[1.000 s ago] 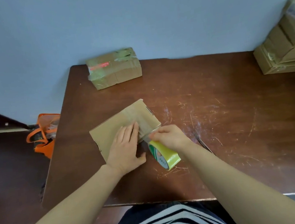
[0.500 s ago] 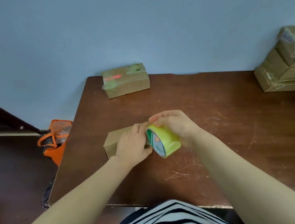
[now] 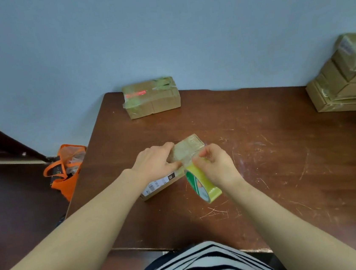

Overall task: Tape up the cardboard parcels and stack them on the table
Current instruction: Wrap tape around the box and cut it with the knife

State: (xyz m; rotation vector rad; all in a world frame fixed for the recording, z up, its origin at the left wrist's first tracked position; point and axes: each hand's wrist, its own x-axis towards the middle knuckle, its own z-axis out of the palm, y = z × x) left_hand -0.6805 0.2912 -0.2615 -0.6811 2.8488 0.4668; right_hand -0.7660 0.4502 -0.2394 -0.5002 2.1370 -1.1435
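Moved: yellow tape roll (image 3: pixel 202 183) dropped nearer.
Left hand (image 3: pixel 153 163): grips glossy, rectangular cardboard parcel (image 3: pixel 188 148).
Right hand (image 3: pixel 216 166): grasps yellow tape roll.

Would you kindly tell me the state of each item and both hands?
near parcel: far end wrapped in tape
tape roll: strip drawn out onto near parcel
left hand: grips near parcel
right hand: holds tape roll
far parcel: taped, lying flat
stack: taped parcels piled

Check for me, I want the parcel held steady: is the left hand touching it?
Touching. The head view shows the left hand lying on the parcel, fingers wrapped over its far edge.
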